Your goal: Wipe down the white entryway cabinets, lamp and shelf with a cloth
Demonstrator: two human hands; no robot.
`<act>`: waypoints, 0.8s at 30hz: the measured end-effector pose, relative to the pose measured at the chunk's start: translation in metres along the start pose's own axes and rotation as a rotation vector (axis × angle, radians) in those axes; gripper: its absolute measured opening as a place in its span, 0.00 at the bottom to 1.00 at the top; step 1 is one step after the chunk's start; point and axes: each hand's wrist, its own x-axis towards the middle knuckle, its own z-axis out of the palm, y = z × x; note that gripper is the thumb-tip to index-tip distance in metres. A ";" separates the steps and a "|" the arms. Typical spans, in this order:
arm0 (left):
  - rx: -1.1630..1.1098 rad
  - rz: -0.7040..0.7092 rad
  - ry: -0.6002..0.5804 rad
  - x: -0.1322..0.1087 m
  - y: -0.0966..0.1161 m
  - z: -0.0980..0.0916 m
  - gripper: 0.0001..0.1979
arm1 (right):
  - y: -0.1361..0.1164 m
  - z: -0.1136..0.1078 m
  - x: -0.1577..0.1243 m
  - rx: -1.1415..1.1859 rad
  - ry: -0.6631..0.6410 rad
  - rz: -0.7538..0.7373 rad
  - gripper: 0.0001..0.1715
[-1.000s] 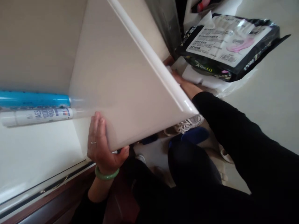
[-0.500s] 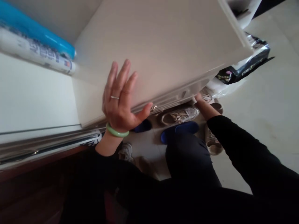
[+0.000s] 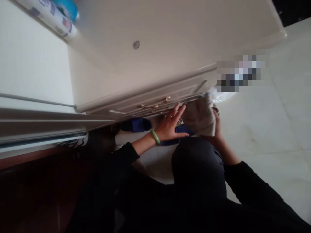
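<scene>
My right hand (image 3: 217,129) is closed on a beige cloth (image 3: 200,116), which hangs folded in front of the cabinet's drawer side, above the floor. My left hand (image 3: 171,124), with a green bangle at the wrist, is open just left of the cloth, its fingers spread and pointing to it; whether the fingertips touch it I cannot tell. Behind the left hand is the white drawer front (image 3: 179,92) with a curved metal handle (image 3: 155,105). Part of the right hand's fingers is hidden behind the cloth.
The white cabinet top (image 3: 157,58) bears a small dark round mark (image 3: 136,44). A white can (image 3: 54,17) and a blue can (image 3: 68,9) lie at its upper left. Blue slippers (image 3: 137,125) are on the floor below. My bent knee (image 3: 198,158) is close under the cloth.
My left hand has moved off the cabinet top, down and right toward the cloth. My right hand has come up from beside the shoes with the beige cloth in it. The view has shifted.
</scene>
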 end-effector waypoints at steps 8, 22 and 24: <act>-0.016 -0.193 0.012 -0.041 -0.009 -0.025 0.36 | -0.021 0.017 -0.018 0.248 -0.639 0.044 0.44; 0.102 -0.327 0.088 -0.087 -0.016 -0.094 0.30 | 0.034 0.066 0.004 -1.069 -0.532 -0.087 0.29; 0.101 -0.326 0.083 -0.088 -0.017 -0.094 0.30 | 0.038 0.054 0.003 -1.086 -0.542 -0.070 0.30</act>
